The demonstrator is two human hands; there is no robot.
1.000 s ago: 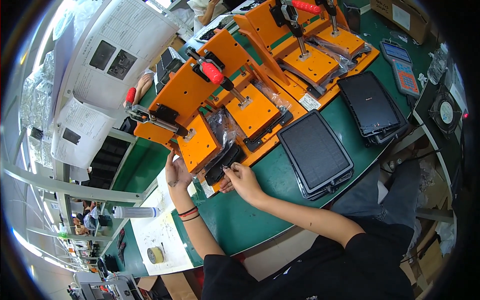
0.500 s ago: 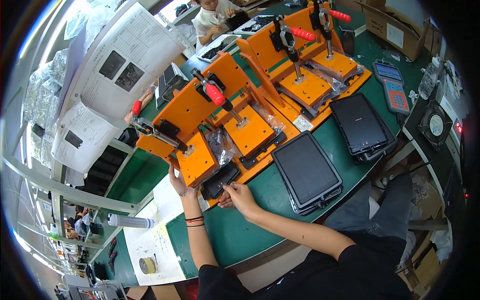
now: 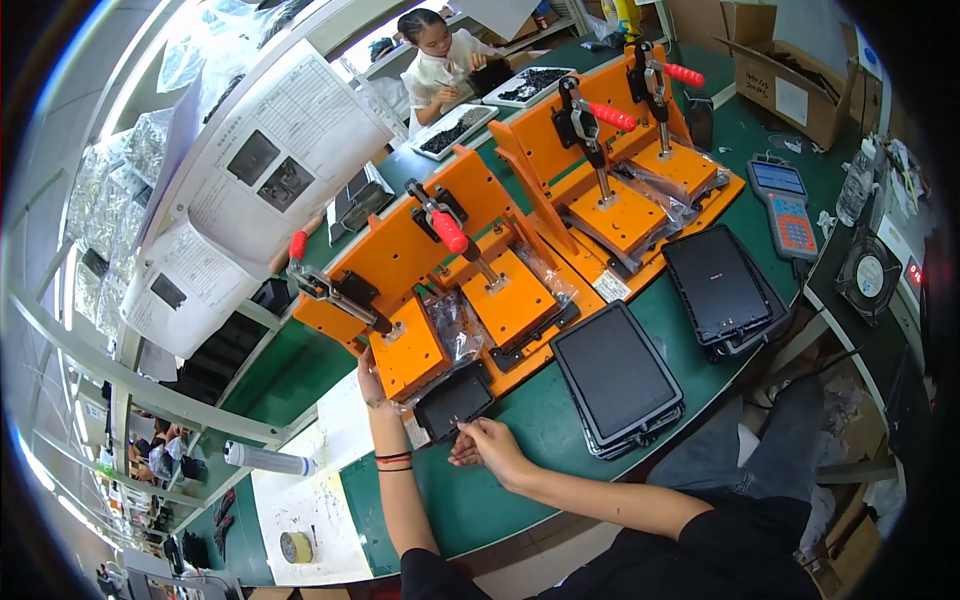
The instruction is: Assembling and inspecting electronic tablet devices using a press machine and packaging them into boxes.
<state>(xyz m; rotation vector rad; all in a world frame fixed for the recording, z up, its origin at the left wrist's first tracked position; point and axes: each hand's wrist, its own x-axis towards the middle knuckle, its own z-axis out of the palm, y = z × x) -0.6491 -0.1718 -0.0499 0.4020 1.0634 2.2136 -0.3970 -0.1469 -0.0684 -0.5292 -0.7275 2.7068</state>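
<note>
My right hand (image 3: pixel 489 452) is closed, thumb and fingers pinching the near edge of a flat black panel (image 3: pixel 453 400). That panel sticks out from beneath the leftmost orange press plate (image 3: pixel 408 347). At the plate's left side is my left hand (image 3: pixel 371 384), its fingers mostly hidden by the orange fixture. A red-handled toggle clamp (image 3: pixel 340 295) has its rod reaching down to this plate. Clear plastic film (image 3: pixel 455 325) lies crumpled between the plate and the second press plate (image 3: pixel 508 297).
Right of my hands lies a stack of black framed panels (image 3: pixel 615 370), with another stack (image 3: pixel 718 285) beyond. A handheld meter (image 3: pixel 783 210) and a bottle (image 3: pixel 857 185) stand farther right. Paper sheets (image 3: pixel 270 140) hang at left. Across the bench, a person (image 3: pixel 440 70) works by parts trays (image 3: pixel 452 130).
The black panel has come farther out from under the orange plate, toward me, with my right hand at its edge. The whole view has shifted slightly.
</note>
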